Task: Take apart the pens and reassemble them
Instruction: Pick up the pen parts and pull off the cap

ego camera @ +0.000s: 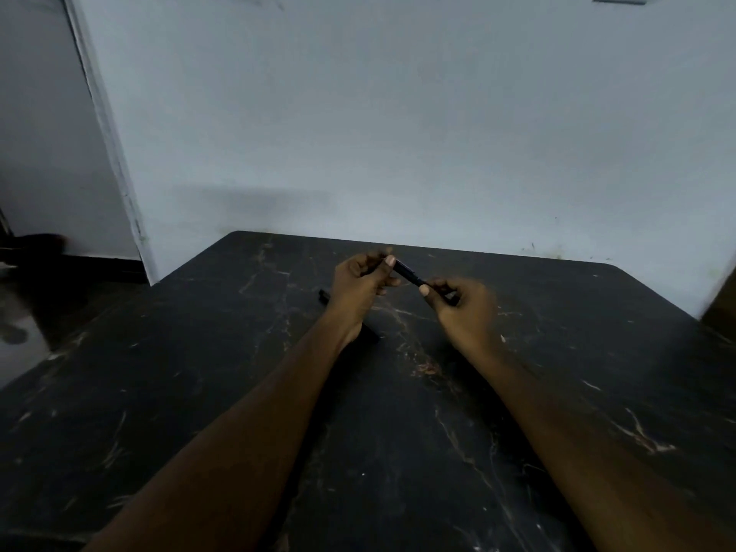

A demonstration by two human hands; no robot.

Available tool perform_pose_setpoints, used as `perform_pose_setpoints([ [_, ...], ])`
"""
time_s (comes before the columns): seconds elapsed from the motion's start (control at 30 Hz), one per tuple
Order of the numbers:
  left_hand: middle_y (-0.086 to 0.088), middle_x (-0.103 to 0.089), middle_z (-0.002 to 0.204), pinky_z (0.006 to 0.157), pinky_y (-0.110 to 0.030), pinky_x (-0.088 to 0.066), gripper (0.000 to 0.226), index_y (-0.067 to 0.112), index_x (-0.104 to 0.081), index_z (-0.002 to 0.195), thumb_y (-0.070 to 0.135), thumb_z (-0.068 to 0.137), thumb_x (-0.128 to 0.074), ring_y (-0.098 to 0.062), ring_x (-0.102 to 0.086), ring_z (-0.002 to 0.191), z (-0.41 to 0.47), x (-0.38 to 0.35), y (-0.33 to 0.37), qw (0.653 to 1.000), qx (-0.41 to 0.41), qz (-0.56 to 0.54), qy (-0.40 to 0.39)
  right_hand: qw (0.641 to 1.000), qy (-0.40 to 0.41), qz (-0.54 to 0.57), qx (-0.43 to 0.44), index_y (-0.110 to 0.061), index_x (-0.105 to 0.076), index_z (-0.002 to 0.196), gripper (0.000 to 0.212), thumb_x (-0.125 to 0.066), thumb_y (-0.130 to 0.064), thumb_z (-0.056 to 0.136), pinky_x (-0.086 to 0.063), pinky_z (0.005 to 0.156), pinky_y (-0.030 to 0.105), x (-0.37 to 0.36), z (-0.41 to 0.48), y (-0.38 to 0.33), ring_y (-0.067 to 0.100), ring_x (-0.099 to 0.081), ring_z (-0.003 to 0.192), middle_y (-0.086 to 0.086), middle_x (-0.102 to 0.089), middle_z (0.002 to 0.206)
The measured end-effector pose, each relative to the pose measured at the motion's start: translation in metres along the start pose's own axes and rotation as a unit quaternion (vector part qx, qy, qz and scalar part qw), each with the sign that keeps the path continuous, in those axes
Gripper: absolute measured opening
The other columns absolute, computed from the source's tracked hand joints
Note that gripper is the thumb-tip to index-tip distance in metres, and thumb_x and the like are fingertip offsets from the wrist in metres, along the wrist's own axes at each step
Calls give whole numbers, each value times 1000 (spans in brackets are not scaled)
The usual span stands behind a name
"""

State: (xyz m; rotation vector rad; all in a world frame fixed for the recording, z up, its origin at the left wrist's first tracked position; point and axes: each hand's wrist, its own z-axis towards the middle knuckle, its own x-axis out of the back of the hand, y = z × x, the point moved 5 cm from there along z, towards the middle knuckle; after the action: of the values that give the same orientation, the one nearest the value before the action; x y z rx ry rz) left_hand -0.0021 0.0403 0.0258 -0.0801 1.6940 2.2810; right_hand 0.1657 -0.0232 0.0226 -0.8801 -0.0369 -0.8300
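Note:
A black pen (408, 272) is held above the far middle of the black table (199, 392), between both hands. My left hand (360, 286) pinches its upper left end. My right hand (464, 308) grips its lower right end, with the thumb on the barrel. The pen slants down from left to right. A second black pen (324, 296) lies on the table under my left wrist, and its other end (370, 334) shows on the near side of the wrist. The wrist hides its middle.
The black marbled table reaches to a pale blue wall (398, 133) at the back. A white door frame (107, 133) stands at the left, with dark floor (36, 312) beside the table. A brown object (723, 304) sits at the right edge.

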Motion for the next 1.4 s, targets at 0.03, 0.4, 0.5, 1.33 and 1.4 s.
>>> perform_pose_setpoints([
  [0.03,-6,-74,92,59,-19,-50,17,7,-67,107,14,92,-66,-10,-70,67,0,0,0,1000,-3,-3,1,1000,0,1,1,-30,-72,83,4,-73,-31,80,-37,53,6,0,0,-1,-12,-57,69,-27,-59,66],
  [0.4,3,-73,68,55,-18,-51,7,8,-73,92,14,89,-70,-7,-67,58,1,2,5,999,-41,19,-8,999,20,-7,-32,-24,-74,80,2,-73,-26,81,-46,53,31,8,-1,-9,6,-59,60,-14,-63,63],
  [0.5,3,-71,64,57,-20,-51,4,13,-74,88,13,89,-70,-6,-63,55,2,3,5,999,-41,16,-13,999,16,6,-50,-23,-74,76,6,-73,-26,81,-44,53,31,8,-3,-10,10,-58,59,-8,-65,63],
  [1.33,3,-69,114,91,-30,-49,34,26,-70,114,40,82,-68,-16,-63,106,11,46,13,873,-44,474,104,990,-64,-113,-53,-27,-67,80,9,-70,-36,81,-45,66,32,3,-2,-3,13,-57,77,-7,-62,82],
  [1.4,-3,-58,129,95,-39,-47,43,24,-65,121,38,81,-65,-25,-51,120,10,52,10,823,-6,562,80,984,-74,-153,-60,-28,-68,80,10,-71,-37,79,-48,65,32,5,-2,-2,13,-57,74,-5,-64,83],
])
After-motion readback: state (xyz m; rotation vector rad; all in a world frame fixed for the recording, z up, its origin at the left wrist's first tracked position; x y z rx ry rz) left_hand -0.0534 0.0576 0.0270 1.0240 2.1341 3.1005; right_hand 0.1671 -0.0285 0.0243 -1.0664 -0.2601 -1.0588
